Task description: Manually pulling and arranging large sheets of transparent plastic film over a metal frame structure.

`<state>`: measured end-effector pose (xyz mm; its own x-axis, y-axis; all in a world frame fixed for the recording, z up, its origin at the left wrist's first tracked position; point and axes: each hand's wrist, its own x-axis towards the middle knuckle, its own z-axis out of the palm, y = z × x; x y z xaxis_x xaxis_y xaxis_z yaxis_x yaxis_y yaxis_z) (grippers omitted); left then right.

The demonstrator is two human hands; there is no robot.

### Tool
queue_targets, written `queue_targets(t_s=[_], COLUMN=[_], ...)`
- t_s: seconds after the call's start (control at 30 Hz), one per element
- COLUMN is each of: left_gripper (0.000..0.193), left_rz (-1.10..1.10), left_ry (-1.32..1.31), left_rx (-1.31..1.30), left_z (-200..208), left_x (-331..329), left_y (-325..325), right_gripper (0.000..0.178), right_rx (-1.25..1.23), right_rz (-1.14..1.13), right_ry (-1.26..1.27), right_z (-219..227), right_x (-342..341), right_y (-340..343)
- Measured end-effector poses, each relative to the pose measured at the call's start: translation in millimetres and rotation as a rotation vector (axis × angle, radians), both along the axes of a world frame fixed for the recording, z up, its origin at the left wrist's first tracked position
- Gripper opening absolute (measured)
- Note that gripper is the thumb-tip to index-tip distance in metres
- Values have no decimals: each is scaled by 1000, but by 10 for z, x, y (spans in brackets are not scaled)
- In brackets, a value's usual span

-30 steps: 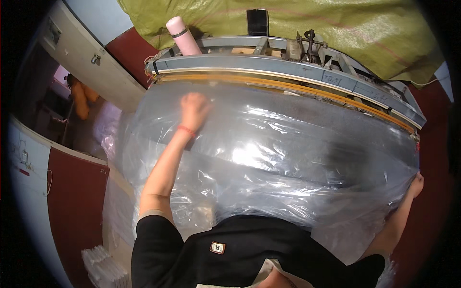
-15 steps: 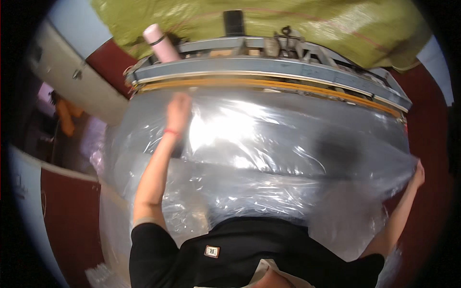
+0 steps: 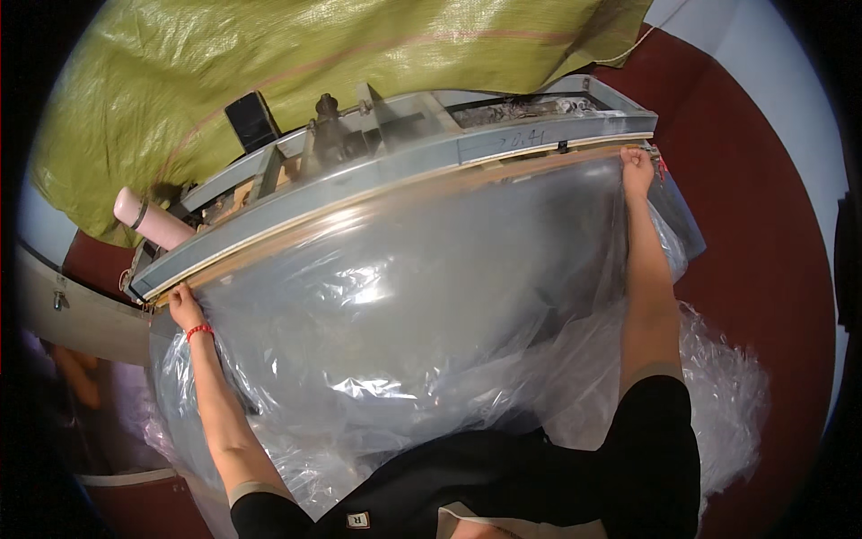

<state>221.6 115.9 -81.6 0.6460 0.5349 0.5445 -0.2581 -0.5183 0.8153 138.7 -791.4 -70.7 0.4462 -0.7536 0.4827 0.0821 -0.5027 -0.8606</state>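
A wide sheet of clear plastic film (image 3: 431, 287) spreads between my arms, its far edge lying along the tan strip (image 3: 395, 193) of a long grey metal frame (image 3: 395, 159). At the strip's left end, my left hand (image 3: 187, 307), with a red bracelet on its wrist, is closed on one corner of the film. My right hand (image 3: 637, 169) is closed on the opposite corner, by the strip's right end. Between the hands the film looks stretched along the strip, while its near part is loose and wrinkled against my black shirt.
A pink bottle (image 3: 153, 218) with a dark band leans at the frame's left end. Behind the frame are a dark phone-like slab (image 3: 252, 121) and a yellow-green woven tarp (image 3: 341, 54). More crumpled film (image 3: 723, 395) hangs at the right. A pale door (image 3: 85, 301) stands at left.
My right hand has moved forward with its film corner, from the near right to the strip's right end. My left hand has shifted to the strip's left end. The view has turned right.
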Motion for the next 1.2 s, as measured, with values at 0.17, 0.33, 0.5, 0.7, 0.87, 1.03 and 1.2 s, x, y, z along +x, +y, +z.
queue_targets(t_s=[0.17, 0.33, 0.5, 0.7, 0.87, 1.03, 1.2], left_gripper=[17, 12, 10, 5, 4, 4, 7], left_rz=[-89, -162, -138, -290, -532, -557, -553], left_ry=[72, -29, -35, 185, 112, 86, 59], left_rx=[-192, -485, -463, -150, -48, -104, -88], left_z=[42, 182, 139, 610, 1035, 1228, 1320], left_x=[-22, -123, -138, -721, -1286, -1628, -1939], left_y=[-79, -93, -35, -432, -749, -919, -826], right_gripper=[20, 18, 16, 28, 25, 25, 51], right_rx=[13, 30, 130, -245, -354, -647, -706], right_rz=[-80, -8, 116, 69, -396, -126, 985], right_ry=[20, -36, -15, 207, 217, -106, 74], right_z=[60, 155, 219, 603, 767, 1437, 1348], right_x=[-30, -78, -150, -647, -1265, -861, -510], right_y=[72, 110, 240, 530, 246, 2259, 4815])
